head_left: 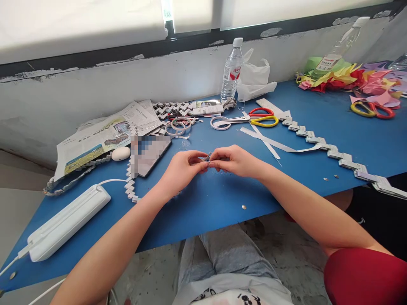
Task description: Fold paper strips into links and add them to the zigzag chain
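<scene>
My left hand and my right hand meet over the middle of the blue table. Fingertips of both pinch a small grey folded paper piece, mostly covered by the fingers. A zigzag chain of folded newspaper passes behind my left forearm; whether it joins the held piece is hidden. Beyond my right hand lie white paper strips and scissors with one red and one yellow handle. Another zigzag paper chain runs down the table's right side.
Newspaper sheets, a phone and tape rolls lie left of centre. A white power strip sits near the left edge. A water bottle stands by the wall. Coloured paper and more scissors are at right.
</scene>
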`<state>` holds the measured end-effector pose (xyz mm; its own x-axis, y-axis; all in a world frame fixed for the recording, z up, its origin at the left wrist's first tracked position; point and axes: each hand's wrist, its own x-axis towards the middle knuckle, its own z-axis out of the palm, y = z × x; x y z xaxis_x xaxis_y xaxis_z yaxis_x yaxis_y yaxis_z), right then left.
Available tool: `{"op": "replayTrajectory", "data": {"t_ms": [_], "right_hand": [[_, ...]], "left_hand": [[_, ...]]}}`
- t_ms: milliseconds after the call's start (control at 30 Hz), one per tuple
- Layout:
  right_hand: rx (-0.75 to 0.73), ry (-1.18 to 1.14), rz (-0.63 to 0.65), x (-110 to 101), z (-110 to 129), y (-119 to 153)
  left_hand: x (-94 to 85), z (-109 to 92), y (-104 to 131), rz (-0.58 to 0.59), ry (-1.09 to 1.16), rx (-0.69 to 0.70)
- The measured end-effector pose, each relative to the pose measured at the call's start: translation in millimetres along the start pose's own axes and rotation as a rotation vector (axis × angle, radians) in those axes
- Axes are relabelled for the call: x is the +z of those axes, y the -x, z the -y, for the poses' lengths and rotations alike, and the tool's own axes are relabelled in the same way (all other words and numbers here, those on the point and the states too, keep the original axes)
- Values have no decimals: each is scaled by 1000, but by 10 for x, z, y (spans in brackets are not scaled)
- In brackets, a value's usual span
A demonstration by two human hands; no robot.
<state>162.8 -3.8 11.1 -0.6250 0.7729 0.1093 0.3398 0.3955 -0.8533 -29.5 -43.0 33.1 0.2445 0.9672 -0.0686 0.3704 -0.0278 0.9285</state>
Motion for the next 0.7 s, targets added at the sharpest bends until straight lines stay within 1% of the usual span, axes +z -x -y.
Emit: {"op": "replayTrajectory", "data": {"t_ms": [67,133,200,267,400,500,600,700], "right_hand": [[-41,56,-6,1,1,2],[-67,81,-6,1,2,-1],[-63,66,6,-7,6,-4],[-24,19,17,-35,11,-6],[53,-136,-26,-134,26,0],[68,-259,-47,-203,32,7],[82,-320,-81,-264,22,12],[91,-355,-185,-335,-4,13]], "left_hand": [[-24,4,-14,83,-43,18],[-46,4,-17,97,-186,54],[-71,-6,-12,75,-341,82],[-104,-29,-6,49,-462,110],[-177,-106,4,-41,-621,161],[-219,-155,16,-65,-585,142],[-266,-164,20,4,-475,118],[-336,-142,14,74,-363,140]]}}
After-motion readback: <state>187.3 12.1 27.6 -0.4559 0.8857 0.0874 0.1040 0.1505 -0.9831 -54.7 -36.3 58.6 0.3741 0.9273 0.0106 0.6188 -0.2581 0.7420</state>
